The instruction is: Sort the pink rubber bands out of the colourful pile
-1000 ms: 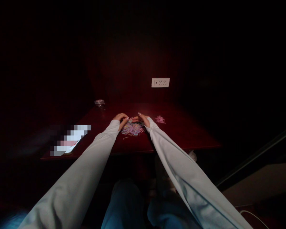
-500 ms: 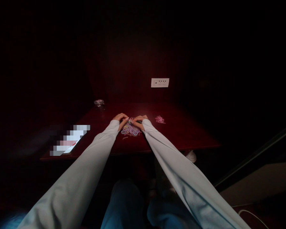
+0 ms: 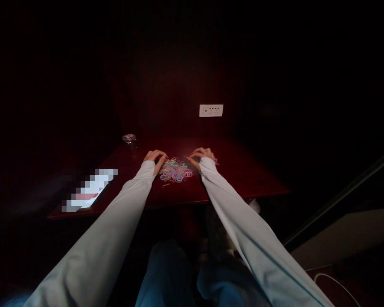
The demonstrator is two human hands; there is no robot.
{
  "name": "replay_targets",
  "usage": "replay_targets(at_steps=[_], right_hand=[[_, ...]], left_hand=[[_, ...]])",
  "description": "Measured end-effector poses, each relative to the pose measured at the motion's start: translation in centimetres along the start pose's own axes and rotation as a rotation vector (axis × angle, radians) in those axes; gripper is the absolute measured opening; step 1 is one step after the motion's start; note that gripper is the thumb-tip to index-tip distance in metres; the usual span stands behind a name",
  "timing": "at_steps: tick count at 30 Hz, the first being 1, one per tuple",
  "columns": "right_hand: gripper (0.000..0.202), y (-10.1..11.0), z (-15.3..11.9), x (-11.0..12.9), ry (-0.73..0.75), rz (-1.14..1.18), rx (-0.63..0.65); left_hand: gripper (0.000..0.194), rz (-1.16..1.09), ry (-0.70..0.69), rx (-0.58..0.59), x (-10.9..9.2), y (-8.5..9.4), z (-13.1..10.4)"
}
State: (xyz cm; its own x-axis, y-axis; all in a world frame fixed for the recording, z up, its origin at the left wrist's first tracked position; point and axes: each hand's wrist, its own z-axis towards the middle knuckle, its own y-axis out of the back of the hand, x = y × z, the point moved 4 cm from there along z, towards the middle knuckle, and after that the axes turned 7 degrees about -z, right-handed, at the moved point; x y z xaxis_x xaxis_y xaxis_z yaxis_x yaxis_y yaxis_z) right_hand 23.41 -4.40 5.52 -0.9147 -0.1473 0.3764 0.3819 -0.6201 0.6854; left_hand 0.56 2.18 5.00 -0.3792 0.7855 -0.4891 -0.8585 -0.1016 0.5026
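A loose pile of small coloured rubber bands (image 3: 176, 171), mostly purple and pink with some green and yellow, lies on the dark red table (image 3: 243, 183). At the pile's left edge is my left hand (image 3: 155, 156), its thumb and fingertips drawn together. My right hand (image 3: 202, 154) is just off the pile's right side, thumb and index finger pinched. Whatever either pinch holds is too small to make out. Behind the right hand, a smaller heap of pink bands (image 3: 216, 161) shows only in part.
A phone (image 3: 97, 194) with a lit, partly blurred screen lies at the table's left edge. Farther back on the left stands a small clear container (image 3: 129, 138). A white wall socket (image 3: 211, 110) is on the panel behind the table.
My hands have moved apart, the left going left and the right going right, uncovering more of the pile. My right hand now covers most of the pink heap. The view has shifted slightly.
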Motion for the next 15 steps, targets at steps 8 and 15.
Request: replay_targets(at_steps=[8,15], right_hand=[[0.034,5.7,-1.4,-7.5,-0.257,-0.369,-0.102],[0.04,5.1,-1.7,-8.3,-0.228,-0.341,-0.116]], left_hand=[[0.02,0.054,0.061,0.048,-0.7,0.1,-0.3],[0.019,0.025,0.06,0.081,-1.1,0.1,-0.3]])
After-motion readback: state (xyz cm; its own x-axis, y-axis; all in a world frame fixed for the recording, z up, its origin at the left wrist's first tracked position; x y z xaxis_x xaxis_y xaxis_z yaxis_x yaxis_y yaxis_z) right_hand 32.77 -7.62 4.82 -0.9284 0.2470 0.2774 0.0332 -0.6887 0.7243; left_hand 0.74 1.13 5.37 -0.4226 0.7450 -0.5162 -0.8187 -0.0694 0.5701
